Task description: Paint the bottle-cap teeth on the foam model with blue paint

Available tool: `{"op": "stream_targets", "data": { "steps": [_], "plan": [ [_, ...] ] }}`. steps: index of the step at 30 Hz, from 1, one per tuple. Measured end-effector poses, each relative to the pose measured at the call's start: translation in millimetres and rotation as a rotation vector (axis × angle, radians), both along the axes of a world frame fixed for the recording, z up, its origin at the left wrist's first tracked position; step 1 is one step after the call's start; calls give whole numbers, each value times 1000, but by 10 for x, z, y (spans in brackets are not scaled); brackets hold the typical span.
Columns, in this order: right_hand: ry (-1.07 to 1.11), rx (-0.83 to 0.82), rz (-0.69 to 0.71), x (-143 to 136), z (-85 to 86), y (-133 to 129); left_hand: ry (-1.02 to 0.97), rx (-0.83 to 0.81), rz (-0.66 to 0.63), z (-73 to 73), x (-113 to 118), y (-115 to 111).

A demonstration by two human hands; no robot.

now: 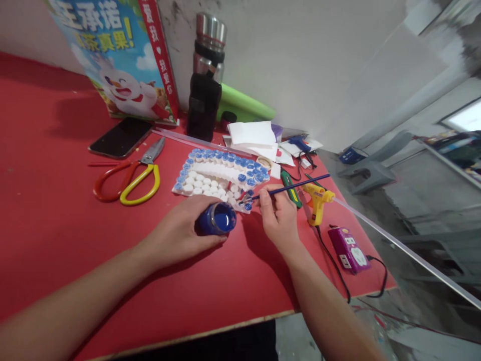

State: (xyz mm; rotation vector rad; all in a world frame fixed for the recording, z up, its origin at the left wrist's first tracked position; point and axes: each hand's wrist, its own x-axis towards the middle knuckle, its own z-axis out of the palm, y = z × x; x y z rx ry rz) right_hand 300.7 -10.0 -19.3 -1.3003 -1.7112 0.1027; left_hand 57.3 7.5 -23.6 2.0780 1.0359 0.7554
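Note:
My left hand (188, 225) is wrapped round a small jar of blue paint (216, 219), its open mouth tipped toward me. In my right hand (278, 215) a thin dark blue paintbrush (293, 186) is pinched, bristles pointing left. The brush tip meets the lower right corner of a white board (179, 191) covered with small round white pieces (205, 186). Blue-coated round pieces (221, 158) line its back, left and right edges. Whether the bristles touch a piece there, I cannot tell.
Red-and-yellow-handled scissors (139, 183) and a black phone (121, 138) lie left. Behind stand a printed box (124, 60), a black bottle (204, 108) and a steel flask (210, 37). A yellow glue gun (316, 204) with a long clear stick and a purple power socket (347, 249) sit right.

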Motion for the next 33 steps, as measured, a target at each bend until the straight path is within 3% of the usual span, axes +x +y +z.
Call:
{"op": "stream_targets", "data": {
  "steps": [33],
  "plan": [
    [-23, 15, -9, 23, 10, 1, -10, 10, -11, -6, -2, 1]
  ]
}}
